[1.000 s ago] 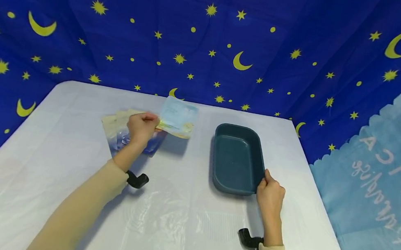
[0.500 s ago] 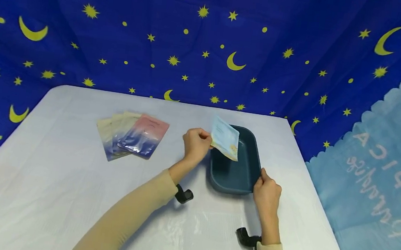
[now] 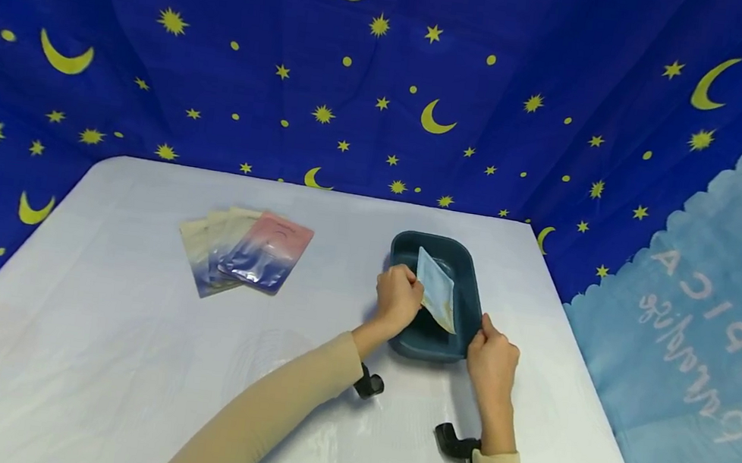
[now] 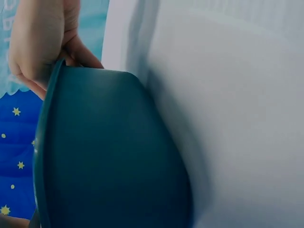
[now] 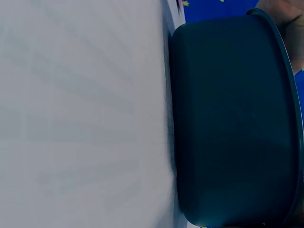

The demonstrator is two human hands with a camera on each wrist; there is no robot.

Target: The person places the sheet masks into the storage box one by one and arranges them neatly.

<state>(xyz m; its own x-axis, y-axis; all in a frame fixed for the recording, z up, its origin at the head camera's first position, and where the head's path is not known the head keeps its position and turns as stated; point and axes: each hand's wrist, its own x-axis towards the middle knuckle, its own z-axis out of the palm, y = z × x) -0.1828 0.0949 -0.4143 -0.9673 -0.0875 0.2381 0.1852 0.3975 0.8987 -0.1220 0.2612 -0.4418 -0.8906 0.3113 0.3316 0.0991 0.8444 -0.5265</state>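
My left hand (image 3: 398, 297) pinches the left edge of a flat light-blue packet (image 3: 436, 289) with a yellowish lower border. The packet is tilted, partly down inside a dark teal plastic basin (image 3: 472, 293). My right hand (image 3: 494, 360) grips the basin's rim at its near right corner. In the left wrist view, the basin's outer wall (image 4: 109, 142) fills much of the frame, with the right hand (image 4: 42, 42) at its rim. In the right wrist view the basin wall (image 5: 232, 118) hides the packet, and part of the left hand (image 5: 285, 19) shows at the top corner.
Several overlapping packets lie on the white table to the left, a pink-and-blue packet (image 3: 269, 250) on top and cream-and-blue packets (image 3: 200, 246) beneath. A blue curtain (image 3: 223, 77) with moons and stars hangs behind the table, and a light-blue cloth (image 3: 711, 324) with lettering at the right.
My left hand has carried the light-blue packet rightward from above the other packets, over and then down into the basin. The right hand has stayed on the rim.
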